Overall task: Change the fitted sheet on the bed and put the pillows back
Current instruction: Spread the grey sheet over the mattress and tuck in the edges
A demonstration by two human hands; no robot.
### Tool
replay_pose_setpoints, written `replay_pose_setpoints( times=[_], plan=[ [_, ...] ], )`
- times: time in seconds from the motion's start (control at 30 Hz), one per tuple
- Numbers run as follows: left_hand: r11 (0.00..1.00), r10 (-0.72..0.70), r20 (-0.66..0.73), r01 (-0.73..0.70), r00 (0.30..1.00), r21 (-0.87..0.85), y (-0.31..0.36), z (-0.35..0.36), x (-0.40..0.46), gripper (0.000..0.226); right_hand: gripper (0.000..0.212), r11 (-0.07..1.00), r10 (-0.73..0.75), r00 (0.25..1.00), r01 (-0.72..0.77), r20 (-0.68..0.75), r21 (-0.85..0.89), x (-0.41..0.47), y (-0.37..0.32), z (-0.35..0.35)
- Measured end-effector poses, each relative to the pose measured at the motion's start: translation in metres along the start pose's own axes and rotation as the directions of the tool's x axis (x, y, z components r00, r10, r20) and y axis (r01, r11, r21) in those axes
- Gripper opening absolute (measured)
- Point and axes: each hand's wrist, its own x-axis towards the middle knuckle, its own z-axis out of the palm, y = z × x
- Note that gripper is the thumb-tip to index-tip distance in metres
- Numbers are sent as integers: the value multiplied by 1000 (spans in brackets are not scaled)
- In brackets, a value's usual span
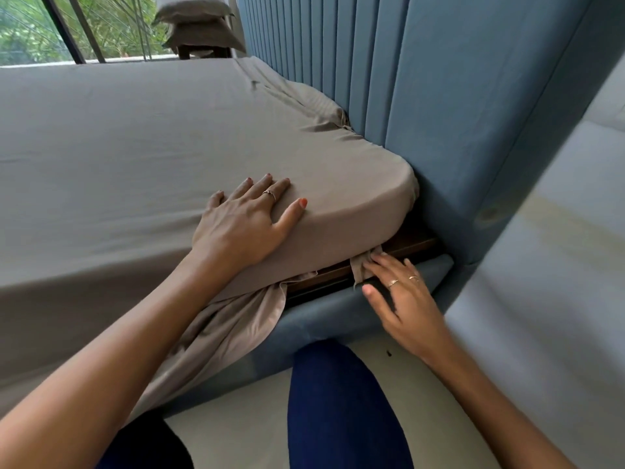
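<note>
From my remote feed, the person's left hand (243, 221) lies flat, fingers straight and spread, pressing on the taupe fitted sheet (135, 137) near the corner of the mattress (382, 198), holding nothing. The right hand (402, 299) reaches low at the bed's edge, its fingers extended against a small hanging flap of sheet (363, 267) just under the mattress corner; I cannot tell whether the fingers pinch the flap or merely touch it. The sheet is pulled smooth over the top and round the near corner, while a loose bunch of the same fabric (230, 326) spills from under the mattress and hangs down over the blue upholstered bed frame (324, 316). A strip of dark wooden base (409, 243) shows between mattress and frame. Along the blue channelled headboard (406, 79) the sheet lies wrinkled and gathered. Two pillows (199, 22) in matching taupe cases are stacked on a piece of dark furniture by the window (40, 28), well apart from the hands, beyond the far side of the bed. The person's knee in dark blue trousers (338, 401) is just beside the frame, over a pale floor (236, 434). I can read no brand, label or writing anywhere in view.
</note>
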Motion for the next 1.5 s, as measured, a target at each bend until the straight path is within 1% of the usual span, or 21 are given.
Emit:
replay_pose_setpoints(
  times=[0.03,0.13,0.27,0.33,0.37,0.47,0.5,0.57,0.63,0.67,0.7,0.73,0.77,0.83,0.93,1.07,1.2,1.3,1.43,1.47,1.5],
  plan=[
    [1000,1,-2,-1,1000,1,0,0,0,70,76,998,-14,999,17,40,-66,2,-1,-1],
    [1000,6,-13,-6,1000,2,-1,1,1,69,83,971,-32,998,46,61,-233,14,-9,-1],
    [1000,5,-19,-5,1000,5,-1,2,2,69,98,912,-19,985,87,171,-400,40,-21,2],
    [1000,4,-27,-4,1000,5,-1,3,1,68,106,886,19,972,92,235,-455,50,-27,1],
    [1000,7,-33,-7,999,4,0,3,2,67,104,882,52,964,77,259,-464,53,-28,1],
    [1000,13,-46,-13,999,3,-1,3,3,66,96,888,68,966,55,249,-457,53,-28,6],
    [1000,18,-60,-18,998,6,-2,3,2,66,99,907,55,973,45,223,-419,50,-27,7],
    [999,44,-98,-45,994,-4,-5,3,2,65,99,967,35,992,-4,119,-257,38,-28,9],
    [994,98,-162,-106,982,-37,-6,3,1,63,79,993,14,999,-18,-34,-118,17,-36,12],
    [988,131,-205,-144,970,-50,-7,2,-1,60,67,996,-16,997,10,-72,-91,4,-44,14],
    [981,162,-243,-182,956,-61,-7,1,-3,57,59,993,-70,995,63,-70,-104,-6,-52,18],
    [976,183,-276,-209,944,-68,-7,0,-7,55,56,981,-140,990,135,-32,-141,-15,-61,22],
    [973,190,-308,-221,932,-71,-10,-2,-11,53,57,965,-201,979,203,28,-169,-19,-69,27],
    [976,186,-372,-214,909,-36,-20,-7,-26,51,65,952,-231,963,253,143,-170,-18,-84,33],
    [984,174,-434,-143,884,102,-52,-18,-59,51,80,964,-188,962,219,196,-150,-8,-102,42],
    [972,109,-472,6,875,236,-107,-33,-95,54,91,961,-160,975,190,154,-202,1,-118,52],
    [975,25,-400,65,916,210,-134,-24,-105,63,105,950,-105,983,145,154,-275,18,-143,64],
    [982,-14,-461,99,887,161,-132,-12,-101,60,117,947,-44,967,121,252,-298,39,-162,67],
    [984,-17,-466,98,885,149,-133,-15,-101,61,106,956,-83,957,155,279,-248,44,-159,68],
    [985,-13,-459,92,888,149,-134,-15,-102,63,104,964,-106,957,165,269,-210,39,-154,67],
    [985,-13,-459,91,888,150,-135,-15,-102,64,101,972,-141,966,177,219,-156,33,-150,66]
  ],
)
